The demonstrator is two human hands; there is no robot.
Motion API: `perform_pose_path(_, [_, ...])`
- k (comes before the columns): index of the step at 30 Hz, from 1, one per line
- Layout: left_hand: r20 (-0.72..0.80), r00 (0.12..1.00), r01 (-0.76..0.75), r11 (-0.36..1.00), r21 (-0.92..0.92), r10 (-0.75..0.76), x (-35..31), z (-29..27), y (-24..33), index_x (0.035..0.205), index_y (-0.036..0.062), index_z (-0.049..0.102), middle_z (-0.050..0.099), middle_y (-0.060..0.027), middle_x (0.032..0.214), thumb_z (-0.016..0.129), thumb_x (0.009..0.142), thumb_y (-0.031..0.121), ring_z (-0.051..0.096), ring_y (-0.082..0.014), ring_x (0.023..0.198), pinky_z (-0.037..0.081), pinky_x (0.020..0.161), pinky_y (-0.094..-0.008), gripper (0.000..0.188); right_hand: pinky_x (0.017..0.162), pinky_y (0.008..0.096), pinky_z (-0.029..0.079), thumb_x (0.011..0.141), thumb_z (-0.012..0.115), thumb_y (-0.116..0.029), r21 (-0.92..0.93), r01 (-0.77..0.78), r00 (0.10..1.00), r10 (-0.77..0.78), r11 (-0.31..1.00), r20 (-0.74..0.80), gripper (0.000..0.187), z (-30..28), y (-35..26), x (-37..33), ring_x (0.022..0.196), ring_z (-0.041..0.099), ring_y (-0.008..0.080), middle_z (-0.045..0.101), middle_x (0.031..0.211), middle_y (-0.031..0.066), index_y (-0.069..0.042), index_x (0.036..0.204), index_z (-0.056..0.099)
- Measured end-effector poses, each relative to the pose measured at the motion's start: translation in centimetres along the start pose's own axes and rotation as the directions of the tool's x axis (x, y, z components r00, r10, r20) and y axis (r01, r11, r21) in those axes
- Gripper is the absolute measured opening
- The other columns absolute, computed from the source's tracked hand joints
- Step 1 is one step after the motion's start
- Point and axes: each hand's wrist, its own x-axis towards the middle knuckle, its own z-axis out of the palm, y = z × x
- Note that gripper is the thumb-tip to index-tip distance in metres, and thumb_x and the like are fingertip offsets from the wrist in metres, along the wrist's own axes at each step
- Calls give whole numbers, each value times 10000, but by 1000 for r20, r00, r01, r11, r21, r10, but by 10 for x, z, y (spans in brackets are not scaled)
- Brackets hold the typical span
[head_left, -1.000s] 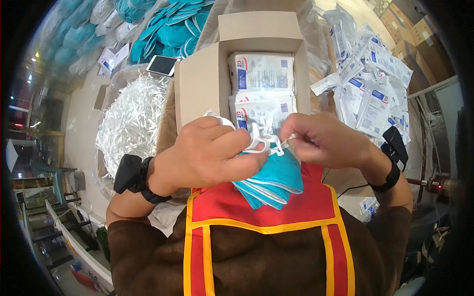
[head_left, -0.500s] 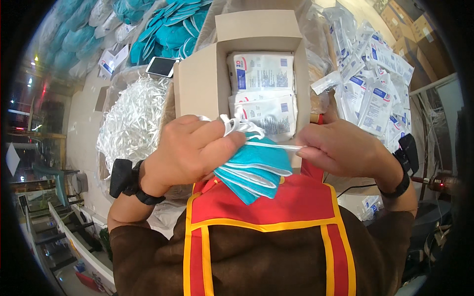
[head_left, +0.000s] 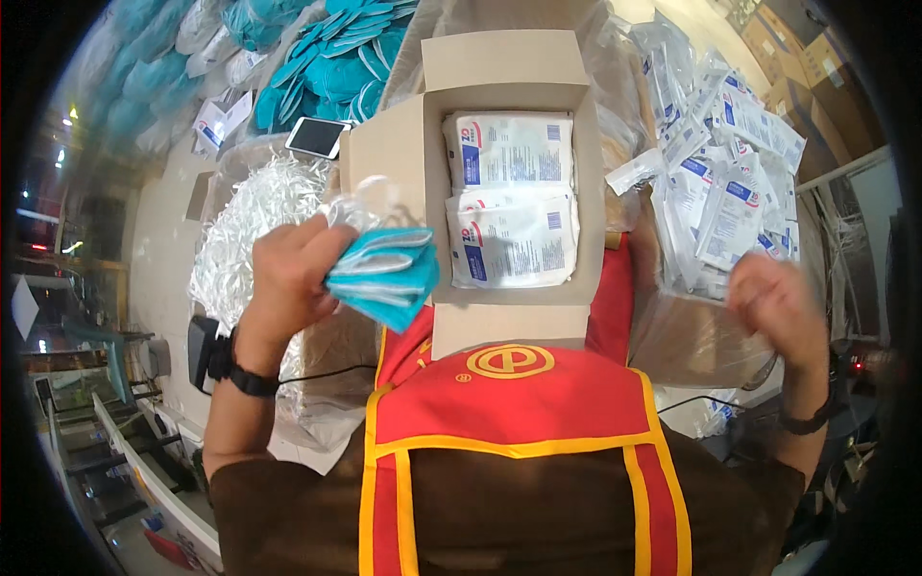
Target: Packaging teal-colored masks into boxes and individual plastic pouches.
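My left hand [head_left: 288, 278] is closed around a bundle of folded teal fabric pieces [head_left: 389, 278] with white edges. White straps [head_left: 360, 206], smeared by motion, stick up above the grip. The bundle is held in the air, left of an open cardboard box [head_left: 592, 211]. Inside that box lie flat white packets [head_left: 519, 240] with blue and red print, in two stacks. My right hand [head_left: 780, 300] is at the right, blurred, with fingers loosely bent and nothing seen in them. It is close to the near edge of a heap of similar white and clear packets [head_left: 730, 197].
White shredded strips or straps [head_left: 254, 230] fill a lined container on the left. A phone [head_left: 318, 136] lies behind it. Many teal fabric pieces [head_left: 331, 77] are piled at the back left. Cardboard cartons [head_left: 807, 106] stand at the far right. A red apron [head_left: 519, 403] covers my front.
My left hand has carried the teal bundle left, off the box's near edge. My right hand has let go of the white strap and moved right, to the packet heap.
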Motion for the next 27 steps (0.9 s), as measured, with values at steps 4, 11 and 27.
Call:
perform_pose_path(4, [-53,964,-263,964,-29,261,15,4,32,904,167,620,451,-10,681,630,699,175,495,-185,536,372,484,-314,205,361,154,204,933,494,-310,800,81,985,76,594,-156,326,10,-7,27,391,312,28,438,552,-9,-54,735,456])
perform_pose_path(11, [-149,898,-431,897,-97,415,34,7,52,888,178,643,575,-14,817,695,626,225,548,-149,596,385,493,-281,271,477,195,353,922,552,-200,570,82,984,-158,818,85,189,56,-61,98,532,455,47,510,647,-19,-18,882,582])
perform_pose_path(27, [-157,918,-386,912,-143,364,36,7,50,917,126,628,621,-47,819,687,666,254,577,-190,603,422,508,-289,288,545,355,460,801,622,-147,-117,524,847,-502,843,178,78,79,-85,106,601,609,290,581,644,106,-82,818,583])
